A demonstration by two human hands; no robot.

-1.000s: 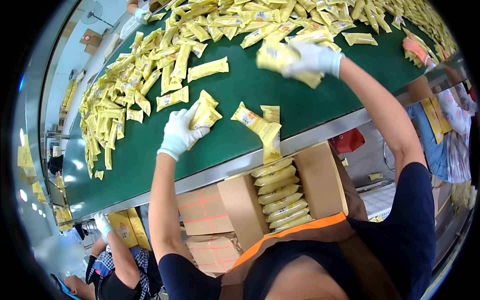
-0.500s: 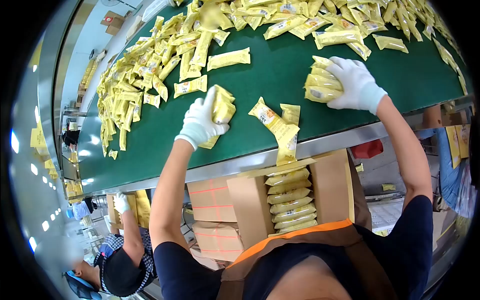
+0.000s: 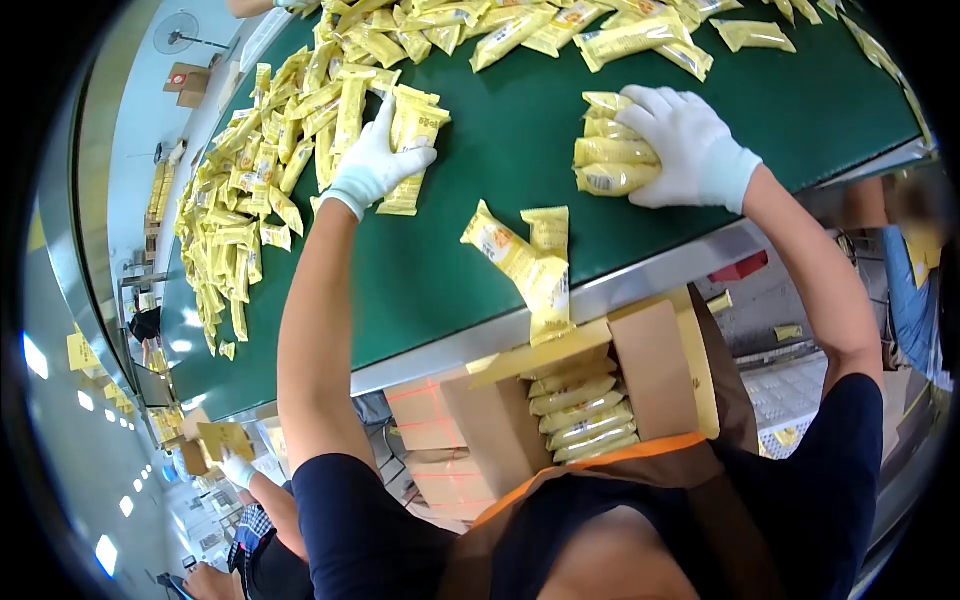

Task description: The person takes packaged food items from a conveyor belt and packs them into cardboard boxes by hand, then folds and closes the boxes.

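My left hand (image 3: 378, 165), in a white glove, is closed around a few yellow snack packets (image 3: 418, 130) at the near side of the heap. My right hand (image 3: 690, 145), gloved too, grips a row of several yellow packets (image 3: 612, 152) lying side by side on the green surface. Between the hands, a yellow packet (image 3: 507, 252) lies across another packet (image 3: 550, 232); their near ends overhang the metal edge. Below them, an open cardboard box (image 3: 655, 365) holds a row of packets (image 3: 590, 415).
A large heap of yellow packets (image 3: 250, 185) spreads along the left and far side of the green table (image 3: 450, 310). Strapped cartons (image 3: 430, 420) stand left of the open box. At lower left, a co-worker's gloved hand (image 3: 238, 470) is beside some cardboard.
My left hand has moved away from me toward the heap, still with packets in its grasp. My right hand keeps its row of packets. The view has shifted slightly.
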